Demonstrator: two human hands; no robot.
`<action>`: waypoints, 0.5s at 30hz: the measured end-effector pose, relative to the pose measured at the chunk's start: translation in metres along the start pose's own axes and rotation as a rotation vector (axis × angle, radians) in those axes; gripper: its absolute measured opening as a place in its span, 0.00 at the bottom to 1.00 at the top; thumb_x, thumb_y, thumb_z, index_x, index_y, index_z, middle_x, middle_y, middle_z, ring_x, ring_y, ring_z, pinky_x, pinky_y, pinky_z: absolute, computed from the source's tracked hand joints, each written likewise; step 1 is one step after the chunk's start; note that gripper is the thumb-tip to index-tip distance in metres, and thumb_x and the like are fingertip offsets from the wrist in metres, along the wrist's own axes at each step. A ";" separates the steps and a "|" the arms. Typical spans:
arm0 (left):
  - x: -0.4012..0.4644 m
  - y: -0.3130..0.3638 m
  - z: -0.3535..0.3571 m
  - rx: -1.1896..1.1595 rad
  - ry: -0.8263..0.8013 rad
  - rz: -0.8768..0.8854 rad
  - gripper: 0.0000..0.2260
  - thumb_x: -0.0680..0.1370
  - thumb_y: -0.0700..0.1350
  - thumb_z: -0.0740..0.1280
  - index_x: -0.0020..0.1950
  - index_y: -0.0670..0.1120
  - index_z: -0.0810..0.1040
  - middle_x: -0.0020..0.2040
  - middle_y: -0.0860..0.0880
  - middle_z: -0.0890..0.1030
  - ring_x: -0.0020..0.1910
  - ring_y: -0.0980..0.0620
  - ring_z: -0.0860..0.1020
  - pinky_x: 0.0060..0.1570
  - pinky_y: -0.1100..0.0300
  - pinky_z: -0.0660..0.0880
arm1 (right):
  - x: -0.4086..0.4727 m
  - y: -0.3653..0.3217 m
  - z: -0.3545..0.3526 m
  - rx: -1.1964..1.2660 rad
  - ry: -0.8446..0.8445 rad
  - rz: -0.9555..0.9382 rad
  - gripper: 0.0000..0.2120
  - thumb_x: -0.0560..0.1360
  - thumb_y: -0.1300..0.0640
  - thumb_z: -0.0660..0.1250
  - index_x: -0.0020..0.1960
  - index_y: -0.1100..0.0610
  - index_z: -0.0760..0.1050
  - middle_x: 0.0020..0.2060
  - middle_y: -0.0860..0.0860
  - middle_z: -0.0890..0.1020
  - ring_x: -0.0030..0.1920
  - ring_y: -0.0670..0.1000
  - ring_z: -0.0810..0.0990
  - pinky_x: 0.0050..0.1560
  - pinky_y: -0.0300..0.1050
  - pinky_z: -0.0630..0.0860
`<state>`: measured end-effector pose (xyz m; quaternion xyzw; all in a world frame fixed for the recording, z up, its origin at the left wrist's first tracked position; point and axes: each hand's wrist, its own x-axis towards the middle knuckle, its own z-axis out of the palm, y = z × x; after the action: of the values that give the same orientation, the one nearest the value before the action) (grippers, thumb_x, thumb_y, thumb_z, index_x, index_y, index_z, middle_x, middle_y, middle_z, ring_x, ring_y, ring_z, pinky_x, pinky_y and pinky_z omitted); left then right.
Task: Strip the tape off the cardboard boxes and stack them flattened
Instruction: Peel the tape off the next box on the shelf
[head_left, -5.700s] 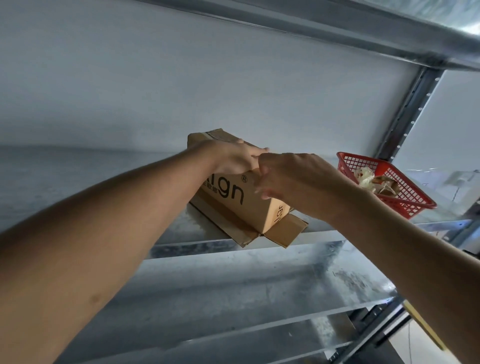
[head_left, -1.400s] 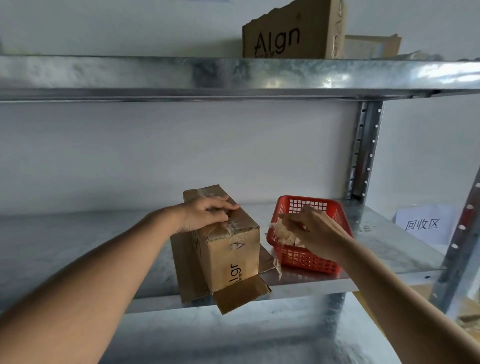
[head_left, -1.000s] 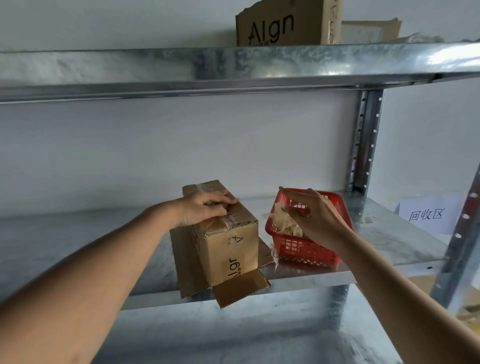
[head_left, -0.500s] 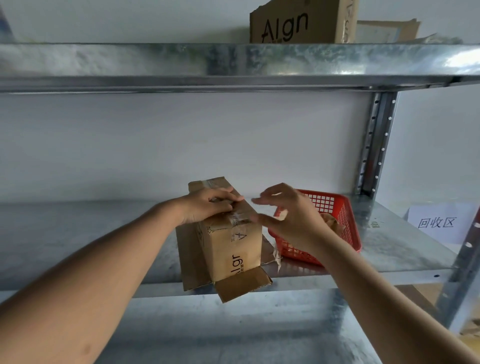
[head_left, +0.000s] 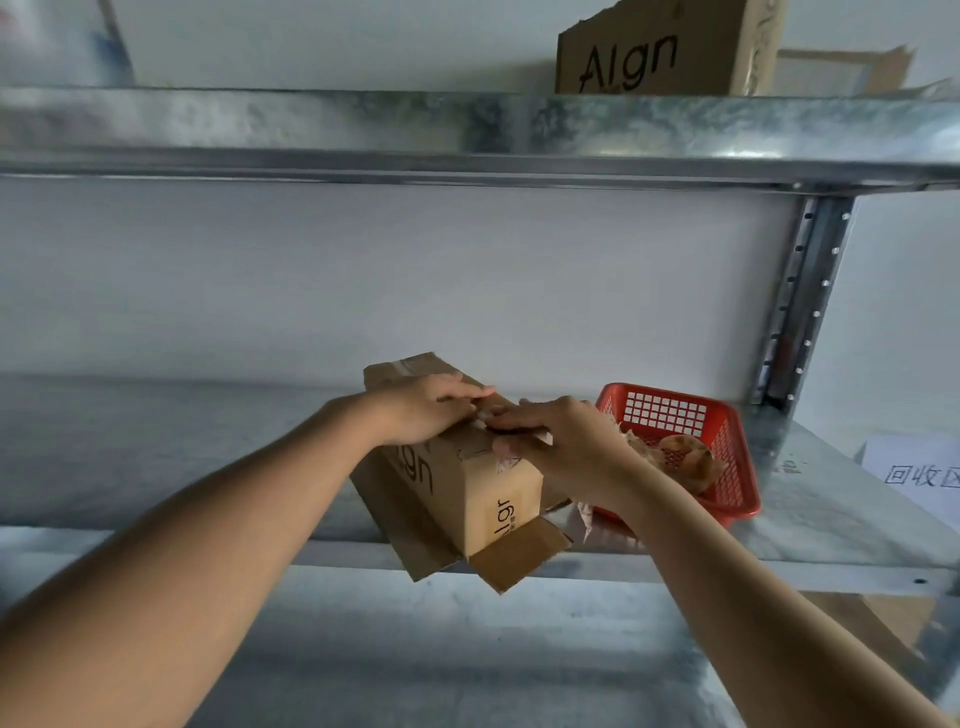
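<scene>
A small brown cardboard box (head_left: 467, 483) printed "Algn" stands on the middle metal shelf (head_left: 831, 525), its bottom flaps splayed open over the shelf's front edge. My left hand (head_left: 431, 410) rests flat on the box's top with fingers stretched along it. My right hand (head_left: 561, 441) is on the top front corner, thumb and fingers pinching at the clear tape (head_left: 493, 421) there. The tape under both hands is mostly hidden.
A red plastic basket (head_left: 727, 431) holding crumpled tape scraps sits right of the box. Another "Algn" box (head_left: 660, 47) stands on the upper shelf (head_left: 467, 130). A white paper sign (head_left: 919, 473) lies at the far right. An upright post (head_left: 800, 296) rises behind the basket.
My right hand has left the red basket, where it dropped a tape scrap, and come back to the box's top front corner. My left hand has stayed on the box top.
</scene>
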<state>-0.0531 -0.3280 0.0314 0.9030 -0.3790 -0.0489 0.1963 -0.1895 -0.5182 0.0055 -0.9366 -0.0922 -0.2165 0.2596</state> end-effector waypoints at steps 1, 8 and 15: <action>-0.004 -0.001 -0.004 0.055 -0.007 -0.028 0.17 0.86 0.60 0.55 0.75 0.73 0.66 0.84 0.54 0.57 0.82 0.46 0.56 0.79 0.47 0.55 | 0.000 -0.002 0.000 0.061 -0.034 0.031 0.12 0.80 0.47 0.69 0.63 0.40 0.83 0.59 0.42 0.85 0.64 0.41 0.76 0.48 0.23 0.69; -0.026 0.002 -0.016 0.346 -0.030 -0.241 0.24 0.84 0.67 0.45 0.81 0.69 0.53 0.84 0.49 0.57 0.81 0.44 0.60 0.72 0.49 0.62 | 0.027 -0.039 0.007 -0.164 -0.001 0.120 0.10 0.81 0.49 0.68 0.57 0.46 0.86 0.49 0.50 0.87 0.49 0.52 0.83 0.49 0.52 0.82; -0.032 -0.003 -0.013 0.492 0.010 -0.217 0.28 0.83 0.68 0.42 0.83 0.64 0.52 0.81 0.42 0.63 0.71 0.40 0.73 0.58 0.47 0.71 | 0.041 -0.064 0.004 -0.482 -0.061 0.117 0.06 0.82 0.56 0.68 0.56 0.54 0.83 0.49 0.53 0.83 0.48 0.54 0.82 0.45 0.50 0.82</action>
<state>-0.0706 -0.2996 0.0398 0.9592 -0.2794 0.0284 -0.0335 -0.1696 -0.4594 0.0495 -0.9813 0.0089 -0.1886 0.0381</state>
